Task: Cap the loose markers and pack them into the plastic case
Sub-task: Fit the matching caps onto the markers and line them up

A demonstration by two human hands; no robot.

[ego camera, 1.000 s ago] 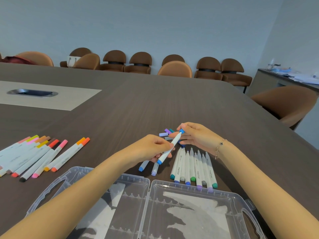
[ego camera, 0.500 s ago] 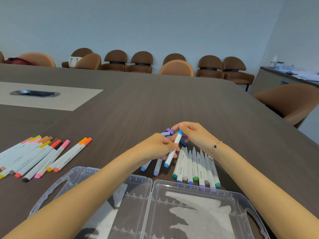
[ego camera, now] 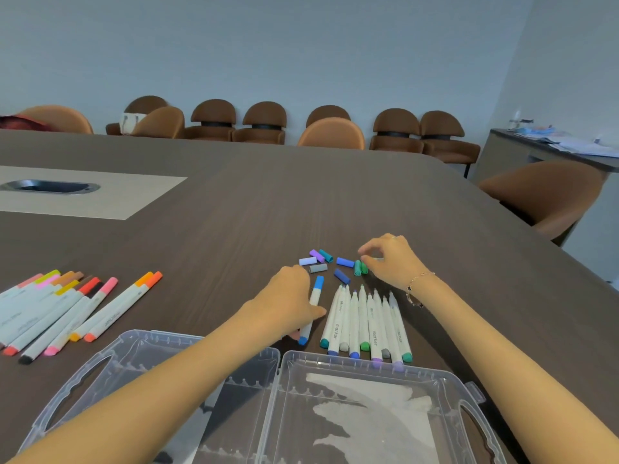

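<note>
- Markers point(ego camera: 365, 324), uncapped, lay in a row just beyond the open plastic case point(ego camera: 368, 413), long axes pointing away from it.
- Left hand point(ego camera: 288, 303) rested, fingers curled, on the capped blue marker point(ego camera: 313, 303) beside that row.
- Right hand point(ego camera: 390, 259), nearer the loose caps point(ego camera: 335, 264) beyond the case, pinched above them; whether it held one I cannot tell.

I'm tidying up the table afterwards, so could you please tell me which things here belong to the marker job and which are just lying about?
Job: uncapped markers, loose caps, blue-capped marker, warm-coloured markers, plastic case.

Lying about: chairs, papers on the side counter.
</note>
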